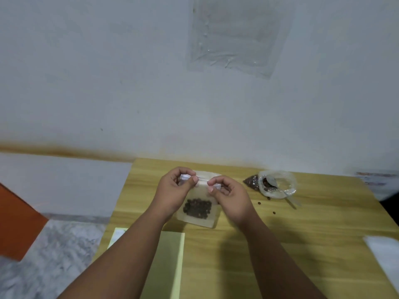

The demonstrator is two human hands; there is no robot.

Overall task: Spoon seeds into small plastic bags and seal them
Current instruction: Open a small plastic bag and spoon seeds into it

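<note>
Our left hand [177,186] pinches the zip strip at the top left of the small plastic bag [200,196] between thumb and curled fingers. Our right hand [228,195] pinches the same strip just right of its middle in the same way. The two thumbs sit close together on the strip. The bag hangs below our hands over the tabletop [302,244], with a dark clump of seeds [197,208] settled in its lower half. We cannot tell whether its bottom edge touches the wood.

To the right, well apart, lies the open supply bag [278,186] with the spoon [272,181] resting in its mouth. A few loose seeds [259,203] are scattered beside it. A pale green sheet [168,266] lies near us.

We judge that filling is done for this bag and we are at the sealing step. Next we should press along the whole strip, end to end, keeping the bag upright so nothing spills. Whether any part of the strip is closed yet we cannot make out.
</note>
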